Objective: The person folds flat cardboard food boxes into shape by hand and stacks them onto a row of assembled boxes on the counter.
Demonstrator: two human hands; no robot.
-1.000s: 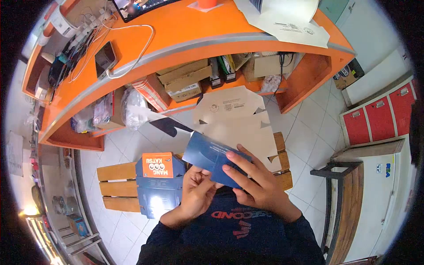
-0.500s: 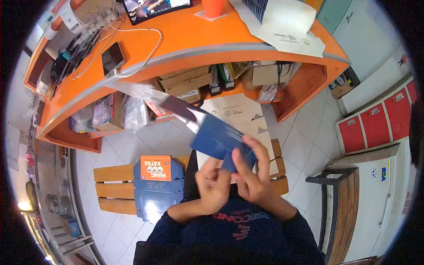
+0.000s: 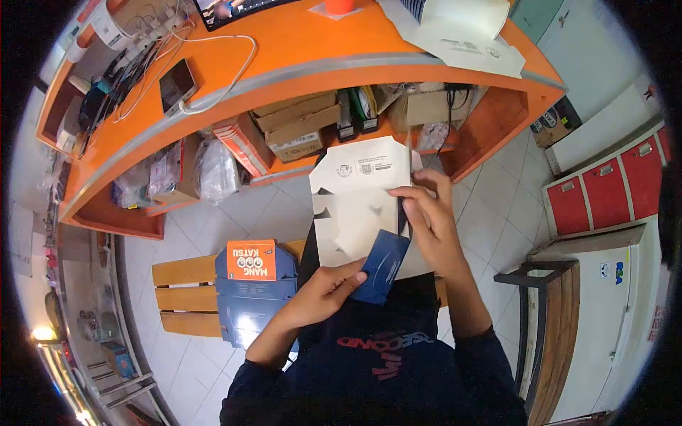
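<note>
As L hand (image 3: 325, 290) pinches blue pnl (image 3: 384, 264) | R hand (image 3: 430, 214) @ board (image 3: 349, 219) edge

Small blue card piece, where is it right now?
In the head view, just below and right of centre: the small blue card piece is in the left hand, left of the right wrist.

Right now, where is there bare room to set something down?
Free: the orange counter between the white cable and cardboard sheet; the wooden bench left of the blue box blank. Crowded: beneath the counter, among cartons, and around the left hand and right hand at the cream cardboard.
</note>
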